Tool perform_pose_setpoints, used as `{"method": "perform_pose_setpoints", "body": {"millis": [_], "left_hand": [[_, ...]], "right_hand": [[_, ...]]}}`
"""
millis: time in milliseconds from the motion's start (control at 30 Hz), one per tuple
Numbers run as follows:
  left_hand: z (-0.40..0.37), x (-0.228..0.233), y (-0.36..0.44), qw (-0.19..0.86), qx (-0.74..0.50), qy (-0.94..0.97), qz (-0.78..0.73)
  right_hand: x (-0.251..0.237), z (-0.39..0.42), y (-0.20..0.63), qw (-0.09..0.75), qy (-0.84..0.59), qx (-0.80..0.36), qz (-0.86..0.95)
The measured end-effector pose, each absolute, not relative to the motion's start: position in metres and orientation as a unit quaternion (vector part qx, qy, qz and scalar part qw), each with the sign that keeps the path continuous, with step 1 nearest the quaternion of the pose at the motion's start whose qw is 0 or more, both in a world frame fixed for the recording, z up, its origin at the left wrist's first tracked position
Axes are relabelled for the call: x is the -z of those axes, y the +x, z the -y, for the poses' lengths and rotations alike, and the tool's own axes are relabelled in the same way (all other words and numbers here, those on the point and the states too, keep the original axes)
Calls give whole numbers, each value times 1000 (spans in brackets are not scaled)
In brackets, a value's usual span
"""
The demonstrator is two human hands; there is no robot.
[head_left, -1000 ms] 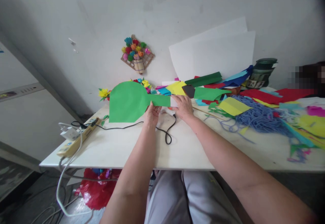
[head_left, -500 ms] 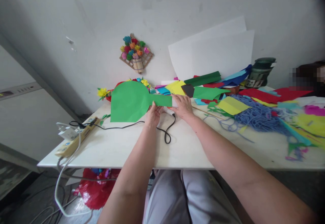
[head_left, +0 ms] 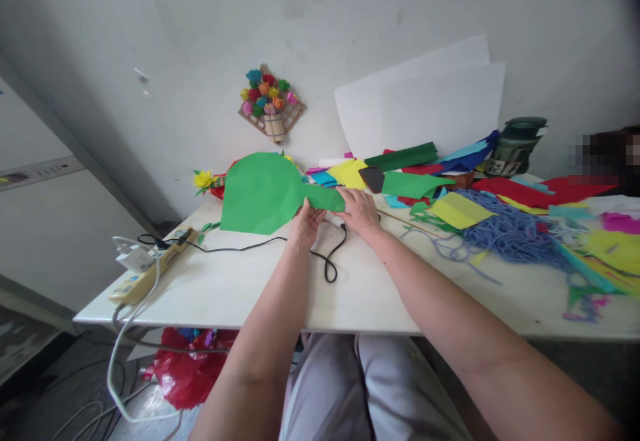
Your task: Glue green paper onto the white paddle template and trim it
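Observation:
A large green paper cut-out (head_left: 263, 192), round with a narrow stem, is held up above the white table (head_left: 235, 288). My left hand (head_left: 303, 224) pinches it where the round part meets the stem. My right hand (head_left: 358, 210) grips the stem's right end, its palm low over a black cable (head_left: 327, 264) on the table. The round part tilts up and to the left, hiding some paper flowers behind it.
A power strip (head_left: 145, 271) with plugs lies at the table's left edge. Coloured paper sheets (head_left: 407, 168), yellow paper (head_left: 457, 209) and blue yarn (head_left: 507, 231) cover the right side. White sheets (head_left: 425, 104) lean on the wall. A dark jar (head_left: 517, 138) stands behind. A red bag (head_left: 187, 371) lies below.
The green cut-out has tilted, its round part rising and turning slightly. Both hands have kept their hold on the stem and shifted only a little.

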State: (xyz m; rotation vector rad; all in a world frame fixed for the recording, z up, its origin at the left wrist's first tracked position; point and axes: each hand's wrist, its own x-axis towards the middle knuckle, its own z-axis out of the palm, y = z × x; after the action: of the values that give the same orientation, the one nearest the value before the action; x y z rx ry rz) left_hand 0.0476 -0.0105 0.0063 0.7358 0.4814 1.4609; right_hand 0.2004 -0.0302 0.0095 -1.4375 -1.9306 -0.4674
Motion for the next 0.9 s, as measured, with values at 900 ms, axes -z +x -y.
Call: {"method": "perform_pose_setpoints", "body": {"millis": [900], "left_hand": [[8,-22,23,569,-761,207,-233]], "right_hand": [[-9,23,212,424,-581,179,671]]}}
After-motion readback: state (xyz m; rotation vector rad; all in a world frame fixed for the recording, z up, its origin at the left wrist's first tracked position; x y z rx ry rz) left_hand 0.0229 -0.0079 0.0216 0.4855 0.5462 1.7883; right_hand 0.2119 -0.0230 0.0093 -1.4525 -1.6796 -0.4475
